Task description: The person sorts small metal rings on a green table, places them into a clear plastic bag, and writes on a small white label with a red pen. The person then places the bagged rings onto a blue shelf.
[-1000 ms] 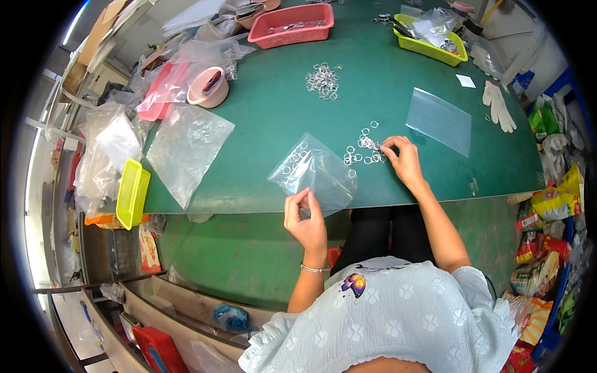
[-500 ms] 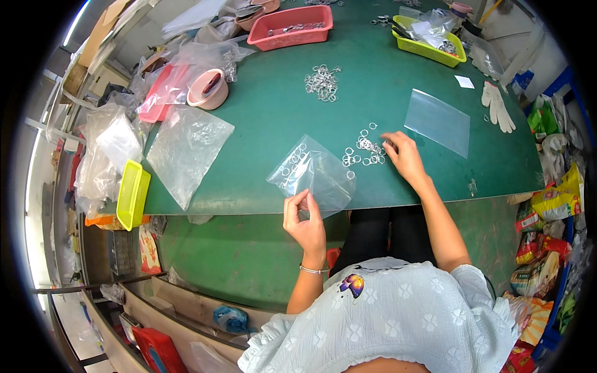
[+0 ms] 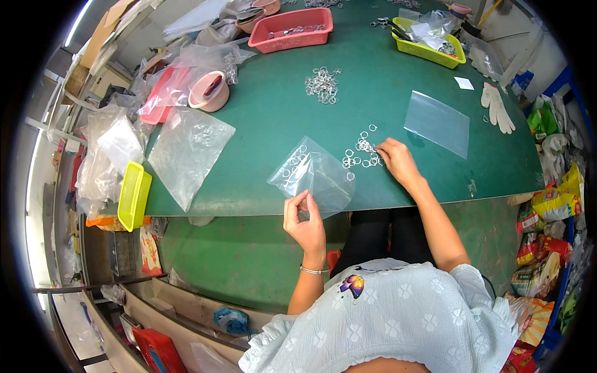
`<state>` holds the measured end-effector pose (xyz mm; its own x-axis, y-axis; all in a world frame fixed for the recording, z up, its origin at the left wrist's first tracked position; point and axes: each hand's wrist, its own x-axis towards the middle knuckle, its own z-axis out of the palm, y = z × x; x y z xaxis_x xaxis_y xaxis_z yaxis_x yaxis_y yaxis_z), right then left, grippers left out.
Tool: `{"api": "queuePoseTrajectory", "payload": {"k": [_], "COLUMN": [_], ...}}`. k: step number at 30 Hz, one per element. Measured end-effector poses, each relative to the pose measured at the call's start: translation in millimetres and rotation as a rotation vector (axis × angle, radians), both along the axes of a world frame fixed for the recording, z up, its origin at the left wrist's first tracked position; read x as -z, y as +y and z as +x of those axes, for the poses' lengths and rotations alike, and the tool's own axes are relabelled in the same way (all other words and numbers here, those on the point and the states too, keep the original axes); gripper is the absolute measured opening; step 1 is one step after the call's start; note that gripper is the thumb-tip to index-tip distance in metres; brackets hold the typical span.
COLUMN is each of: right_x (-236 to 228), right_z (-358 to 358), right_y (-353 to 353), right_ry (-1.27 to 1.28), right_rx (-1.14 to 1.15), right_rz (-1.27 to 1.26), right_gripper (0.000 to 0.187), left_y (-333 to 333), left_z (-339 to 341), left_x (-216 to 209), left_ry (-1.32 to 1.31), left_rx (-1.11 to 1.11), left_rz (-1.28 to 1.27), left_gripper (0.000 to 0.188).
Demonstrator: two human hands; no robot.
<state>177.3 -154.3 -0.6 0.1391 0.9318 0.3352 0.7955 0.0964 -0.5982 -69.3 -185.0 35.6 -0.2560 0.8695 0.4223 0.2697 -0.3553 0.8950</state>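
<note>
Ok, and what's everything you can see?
table: one, green, centre
front bag: one, clear, near table edge
near rings: many, silver, right of front bag
far rings: many, silver, behind near rings
side bag: one, clear, left
flat sheet: one, clear, right
plastic heap: one, whitish, far left
trays: two, pink, back and left
baskets: two, yellow-green, left and back right
bowls: several, pink, left and back
glove: at least one, white, right
card: one, white, beside glove
packages: several, multicoloured, far right
bundle: one, blue, lower left
blouse: one, pale blue, bottom
left grip: one, bare, pinching front bag
right grip: one, bare, at near rings
</note>
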Motion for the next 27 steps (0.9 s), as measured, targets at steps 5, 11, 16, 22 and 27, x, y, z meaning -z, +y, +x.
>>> {"api": "queuePoseTrajectory", "payload": {"k": [5,11,16,22,27], "right_x": [-51.2,-55.3,-49.5,-64.8,-11.8], "right_z": [-35.3,-95.8,-116.7,-71.9,-6.0], "right_y": [-21.1,-45.7,-30.3,-41.4,-24.0], "right_ry": [0.416,0.188,0.083,0.300,-0.119], "right_rx": [-0.022,-0.450,-0.243,-0.115,0.129], "right_rz": [-0.028,0.263,0.277,0.294,0.099], "right_gripper": [0.008,0.016,0.022,0.021,0.015], "left_y": [-0.2,-1.7,-3.7,-1.8,-2.4], "left_z": [-2.8,0.6,4.1,-0.8,-3.5], "left_x": [2.1,-3.3,-6.5,-3.3,-4.1], "left_ry": [-0.002,0.003,-0.005,-0.032,-0.018], "left_rx": [-0.006,0.031,0.036,0.008,0.030], "left_rz": [0.002,-0.023,0.000,0.016,-0.014], "left_gripper": [0.011,0.009,0.010,0.010,0.009]}}
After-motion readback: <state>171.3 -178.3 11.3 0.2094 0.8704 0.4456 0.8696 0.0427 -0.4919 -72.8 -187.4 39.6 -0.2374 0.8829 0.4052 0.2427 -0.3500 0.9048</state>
